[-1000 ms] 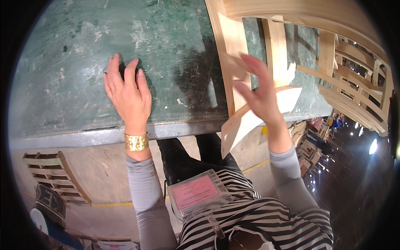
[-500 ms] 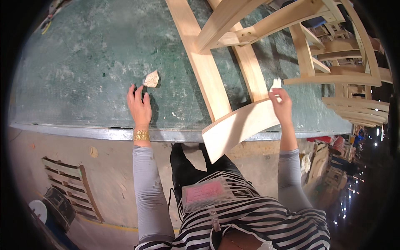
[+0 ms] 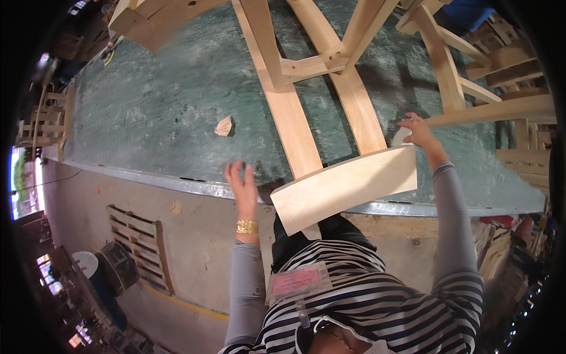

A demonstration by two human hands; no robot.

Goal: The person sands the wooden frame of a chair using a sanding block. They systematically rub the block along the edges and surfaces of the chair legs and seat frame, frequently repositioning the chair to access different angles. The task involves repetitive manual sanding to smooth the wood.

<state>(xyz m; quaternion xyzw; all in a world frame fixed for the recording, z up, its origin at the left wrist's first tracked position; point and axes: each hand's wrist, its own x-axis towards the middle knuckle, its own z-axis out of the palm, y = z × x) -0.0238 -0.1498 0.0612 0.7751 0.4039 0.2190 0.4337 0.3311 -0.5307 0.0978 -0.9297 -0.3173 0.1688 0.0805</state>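
On the left, a crumpled tan scrap (image 3: 224,126) lies on your green counter (image 3: 159,118). Nearer you, your left hand (image 3: 243,184) is empty, fingers loosely bent, just beside the left end of the curved board (image 3: 348,184). That board spans the near ends of two wooden rails (image 3: 298,133); it seems set in place, as does the brace (image 3: 306,68) farther off, but you can't tell whether fastening remains. At right, your right hand (image 3: 421,132) reaches a white piece (image 3: 401,137); whether it's gripped is unclear.
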